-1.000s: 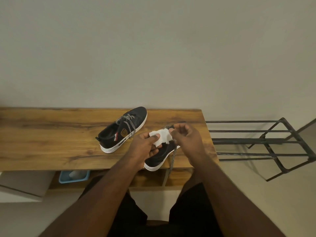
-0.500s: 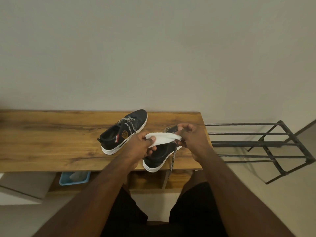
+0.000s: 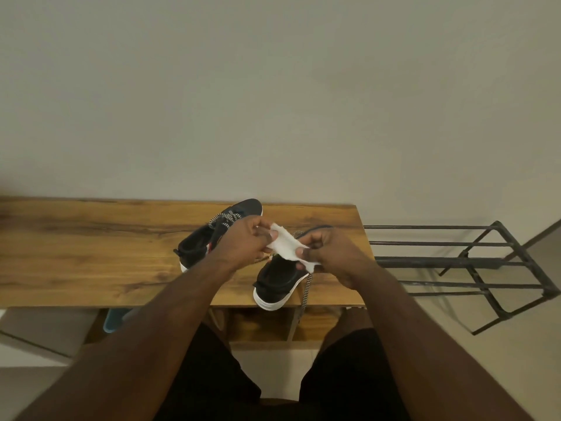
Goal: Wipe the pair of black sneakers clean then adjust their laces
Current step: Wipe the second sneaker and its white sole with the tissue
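Observation:
Two black sneakers with white soles stand on the wooden bench [image 3: 91,256]. The far sneaker [image 3: 197,244] lies to the left, partly behind my left hand. The near sneaker [image 3: 276,284] sits at the bench's front edge, its speckled lace [image 3: 306,291] hanging over the edge. I hold a white wipe [image 3: 285,246] stretched between both hands just above the near sneaker. My left hand [image 3: 243,241] pinches its upper left end. My right hand [image 3: 331,253] pinches its lower right end. The wipe is apart from both sneakers.
A black metal rack [image 3: 473,262] stands on the floor right of the bench. Under the bench are wooden compartments [image 3: 261,326] and a light blue container [image 3: 113,320]. A plain wall rises behind the bench. My legs in black shorts are below.
Both hands have risen and shifted with the wipe. It went from a bunch to a flat strip, and now runs diagonally, with my left hand higher in front of the far sneaker.

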